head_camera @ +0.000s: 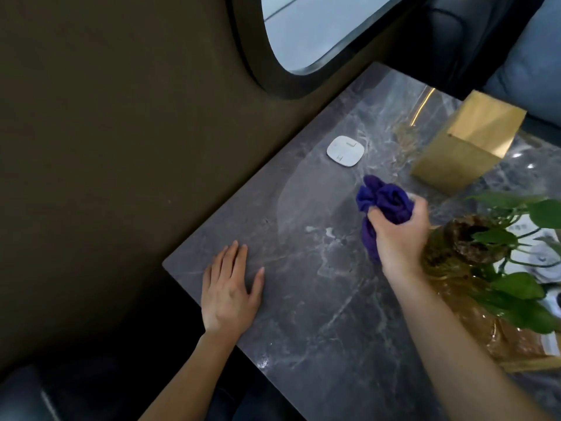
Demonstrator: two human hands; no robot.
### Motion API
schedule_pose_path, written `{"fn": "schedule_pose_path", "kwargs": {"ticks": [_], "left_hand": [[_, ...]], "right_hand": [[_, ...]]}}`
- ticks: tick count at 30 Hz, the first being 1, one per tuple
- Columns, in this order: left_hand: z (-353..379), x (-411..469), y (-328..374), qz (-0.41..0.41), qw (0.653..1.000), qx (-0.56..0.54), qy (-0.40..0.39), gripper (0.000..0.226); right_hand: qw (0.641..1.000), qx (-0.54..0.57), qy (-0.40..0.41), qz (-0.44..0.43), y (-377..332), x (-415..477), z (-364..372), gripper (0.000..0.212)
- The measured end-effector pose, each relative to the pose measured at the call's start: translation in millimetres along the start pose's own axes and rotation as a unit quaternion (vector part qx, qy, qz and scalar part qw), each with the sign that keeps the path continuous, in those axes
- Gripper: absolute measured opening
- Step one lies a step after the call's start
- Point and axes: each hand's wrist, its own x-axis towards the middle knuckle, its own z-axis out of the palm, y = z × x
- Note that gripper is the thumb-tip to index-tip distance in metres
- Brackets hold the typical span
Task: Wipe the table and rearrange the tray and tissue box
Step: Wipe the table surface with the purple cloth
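A grey marble table (318, 314) fills the middle of the head view. My right hand (397, 235) is shut on a bunched purple cloth (385, 202), held just above the table's centre. My left hand (229, 291) lies flat on the table near its left corner, fingers apart and holding nothing. A gold tissue box (467, 144) stands at the far right of the table. At the right edge a gold-rimmed tray (522, 363) shows, mostly hidden by a plant.
A white square pad (345, 151) lies on the table near the wall. A leafy plant in an amber glass vase (473, 256) stands just right of my right hand. A dark wall with an oval window (318, 31) borders the table on the left.
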Motion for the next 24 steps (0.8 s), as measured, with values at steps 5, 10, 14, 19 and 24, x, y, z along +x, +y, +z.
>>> {"fn": "schedule_pose_path", "kwargs": {"ticks": [5,10,14,19,24], "left_hand": [[1.7,1.6,-2.8,0.001,1.000,-0.003,0.009,0.059],[3.1,2.8,-4.2,-0.009,1.000,-0.013,0.012,0.063],[3.7,5.4,-4.3,-0.031,0.999,0.000,0.020,0.066],[-8.3,12.9,-13.7,0.002,0.999,-0.042,-0.003,0.062],[-24.8,53.6,-51.1,0.074,0.996,0.001,-0.050,0.050]], "right_hand": [[0.954,-0.293,-0.044,-0.045,20.0,22.8,28.0,0.068],[0.876,-0.450,-0.134,-0.106,38.6,31.3,46.8,0.075],[0.895,-0.400,-0.153,-0.126,36.8,34.6,44.1,0.066],[0.934,-0.280,-0.175,-0.137,26.3,24.5,45.7,0.052],[0.895,-0.241,-0.298,-0.230,26.1,-14.6,60.7,0.046]]}}
